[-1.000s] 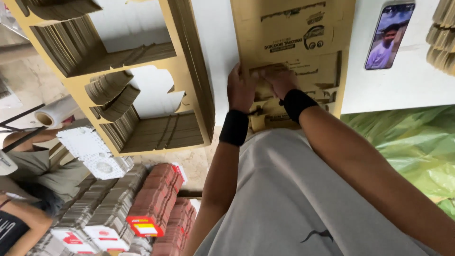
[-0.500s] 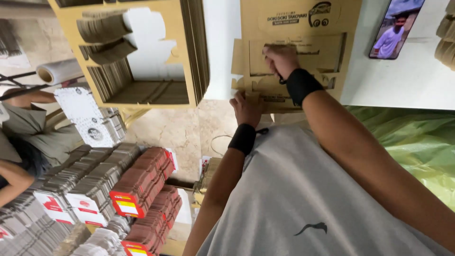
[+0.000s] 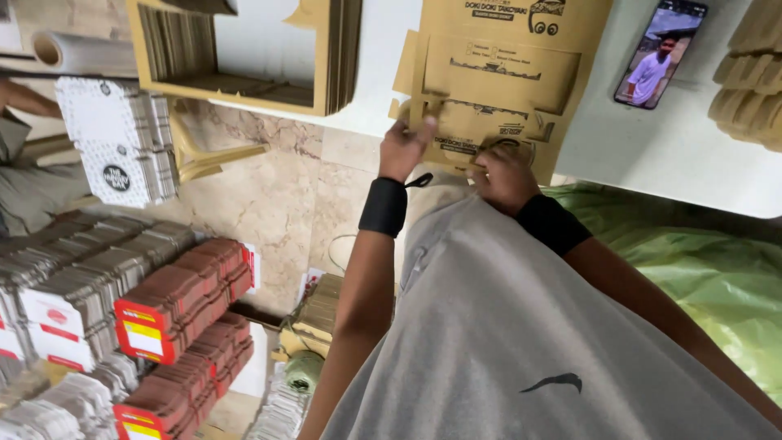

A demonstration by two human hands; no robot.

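Left hand (image 3: 405, 147) pinches cardboard blank (image 3: 497, 77) at 9 o'clock, right hand (image 3: 503, 173) closed on 6 o'clock flap (crease squarely, keep edges aligned).

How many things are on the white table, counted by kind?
Flat brown printed cardboard box blank, gripped by left hand and right hand: 1
Stack of brown die-cut cardboard frames: 1
Black smartphone: 1
Total: 3

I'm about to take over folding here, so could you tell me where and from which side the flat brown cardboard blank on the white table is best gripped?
Probably by its near edge, coming from the table's front. The cardboard blank lies flat and overhangs that edge, where the left hand and right hand already pinch its flaps.
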